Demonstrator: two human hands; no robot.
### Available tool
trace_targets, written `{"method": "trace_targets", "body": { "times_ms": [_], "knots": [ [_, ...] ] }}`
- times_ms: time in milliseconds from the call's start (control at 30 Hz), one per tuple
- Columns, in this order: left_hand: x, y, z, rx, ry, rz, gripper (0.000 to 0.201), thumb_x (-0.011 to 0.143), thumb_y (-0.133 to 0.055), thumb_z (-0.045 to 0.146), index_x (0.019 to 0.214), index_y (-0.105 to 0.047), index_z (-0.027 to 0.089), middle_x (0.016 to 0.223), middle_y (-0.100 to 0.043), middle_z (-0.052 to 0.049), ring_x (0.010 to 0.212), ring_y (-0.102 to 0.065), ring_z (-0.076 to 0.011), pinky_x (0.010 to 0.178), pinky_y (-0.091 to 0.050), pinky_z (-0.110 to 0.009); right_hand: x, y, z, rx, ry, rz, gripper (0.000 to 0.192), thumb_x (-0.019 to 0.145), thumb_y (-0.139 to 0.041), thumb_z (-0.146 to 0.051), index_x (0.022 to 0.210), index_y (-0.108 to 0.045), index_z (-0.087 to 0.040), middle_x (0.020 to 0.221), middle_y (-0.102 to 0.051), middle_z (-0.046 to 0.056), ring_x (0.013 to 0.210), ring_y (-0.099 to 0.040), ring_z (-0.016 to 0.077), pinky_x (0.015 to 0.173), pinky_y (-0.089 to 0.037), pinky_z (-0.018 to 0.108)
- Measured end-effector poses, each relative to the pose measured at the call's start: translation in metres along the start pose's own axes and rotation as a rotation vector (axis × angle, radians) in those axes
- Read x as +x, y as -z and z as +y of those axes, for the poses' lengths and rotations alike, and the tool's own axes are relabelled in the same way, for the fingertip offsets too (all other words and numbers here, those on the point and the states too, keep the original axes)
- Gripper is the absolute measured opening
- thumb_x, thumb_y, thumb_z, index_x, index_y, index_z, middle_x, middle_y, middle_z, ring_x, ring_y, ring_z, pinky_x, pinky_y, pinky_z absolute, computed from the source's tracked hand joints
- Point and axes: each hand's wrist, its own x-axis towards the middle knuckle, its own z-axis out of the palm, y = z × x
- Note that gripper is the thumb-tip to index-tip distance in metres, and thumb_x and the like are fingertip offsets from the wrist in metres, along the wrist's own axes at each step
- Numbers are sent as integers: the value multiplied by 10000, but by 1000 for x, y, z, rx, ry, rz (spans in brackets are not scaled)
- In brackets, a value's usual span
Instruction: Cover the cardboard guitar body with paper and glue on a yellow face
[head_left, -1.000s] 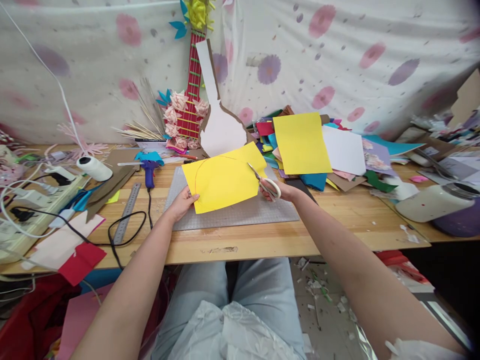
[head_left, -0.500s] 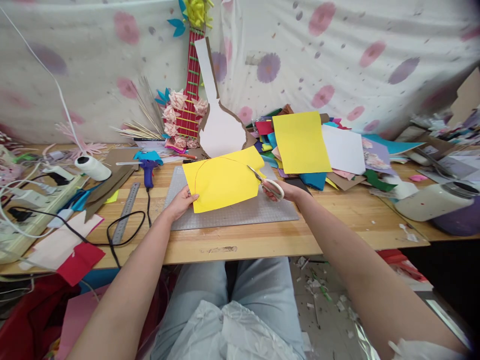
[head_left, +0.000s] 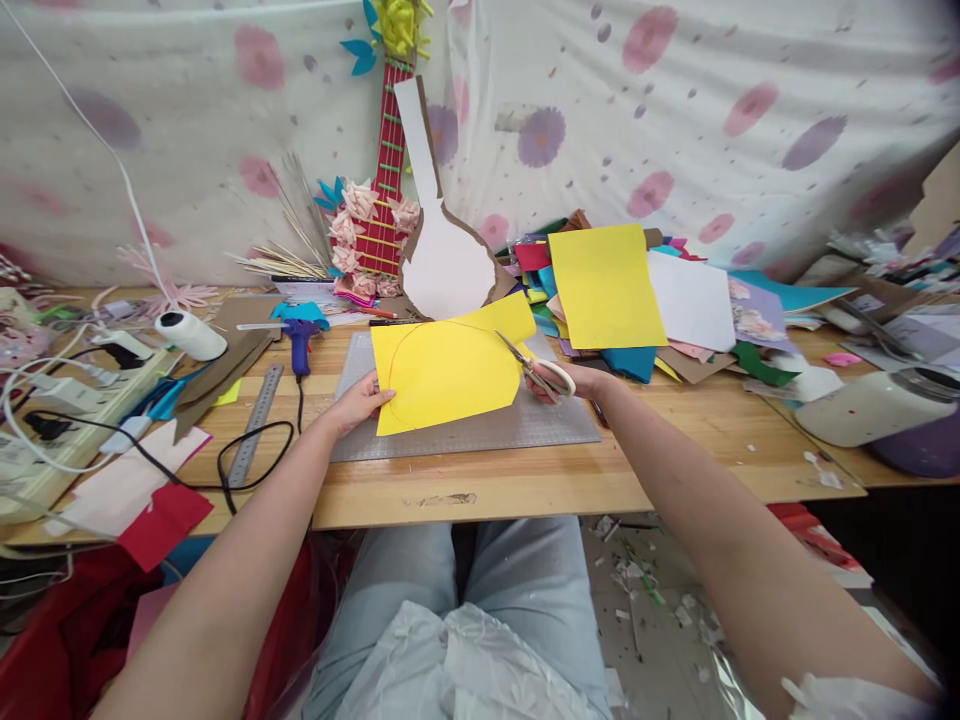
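Note:
My left hand [head_left: 363,400] pinches the left edge of a yellow sheet [head_left: 450,375] with a curved line drawn on it. In my right hand [head_left: 577,382] is a pair of scissors [head_left: 556,379] with pale handles, its blades apart at the sheet's right side. A cut there leaves the upper right strip loose from the lower part. Beneath the sheet lies a grey cutting mat [head_left: 480,440]. Behind it leans a white guitar-shaped cutout [head_left: 448,265] with a brown cardboard edge.
A red toy guitar [head_left: 388,170] with paper flowers stands at the back. On the left are a blue glue gun [head_left: 300,345], a metal ruler [head_left: 256,425], a thread spool [head_left: 190,335] and a power strip [head_left: 94,430]. Coloured sheets, one yellow [head_left: 607,287], pile up at the right.
The yellow sheet has tilted slightly, its left end a little lower. The scissors' handles have spread wider and the blades have opened. Both hands keep their hold.

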Motion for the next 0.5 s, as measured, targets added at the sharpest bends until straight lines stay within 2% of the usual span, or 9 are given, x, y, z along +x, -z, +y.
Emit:
{"method": "trace_targets", "body": {
  "times_ms": [233,500],
  "knots": [
    [-1,-2,-1,23,-19,-17,724,605,-765,332,1229,-443,157,1006,-688,-108,827,-669,-221,751,-536,-361,2,-6,-11,-45,51,12,549,683,-514,-723,751,-449,-182,595,-458,-25,484,-436,94,446,-342,246],
    [-3,-2,2,-10,-24,-13,705,588,-780,305,1203,-465,163,1052,-674,-105,896,-655,-220,794,-522,-348,4,-1,-6,-71,3,36,536,727,-466,-712,751,-460,-177,564,-434,-26,464,-411,94,434,-325,241]
  ]
}}
